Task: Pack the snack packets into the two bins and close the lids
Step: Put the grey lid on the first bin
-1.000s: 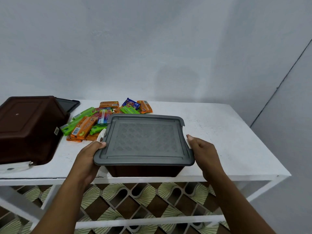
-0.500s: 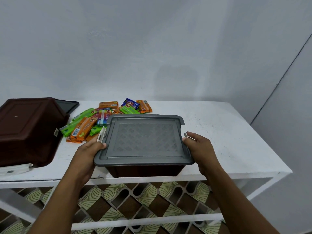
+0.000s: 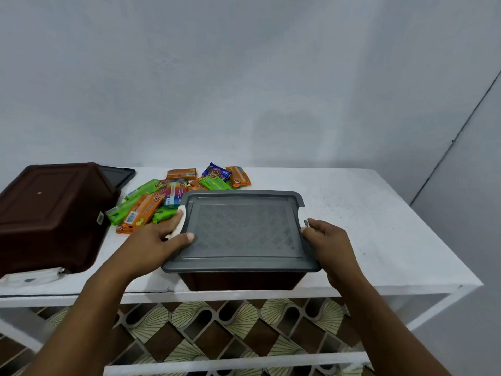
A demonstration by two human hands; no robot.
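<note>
Snack packets [image 3: 173,196] lay heaped on the white table [image 3: 366,213], between an upturned brown bin [image 3: 51,213] at far left and a brown bin [image 3: 241,280] at the near edge, grey lid [image 3: 241,229] on. The left hand [image 3: 160,240] gripped the lid's left rim, thumb on top beside a white latch [image 3: 181,221]; the right hand [image 3: 325,240] clasped its right rim.

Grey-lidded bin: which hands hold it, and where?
Both: left hand on the grey lid's left edge at the white latch, right hand on its right edge.
</note>
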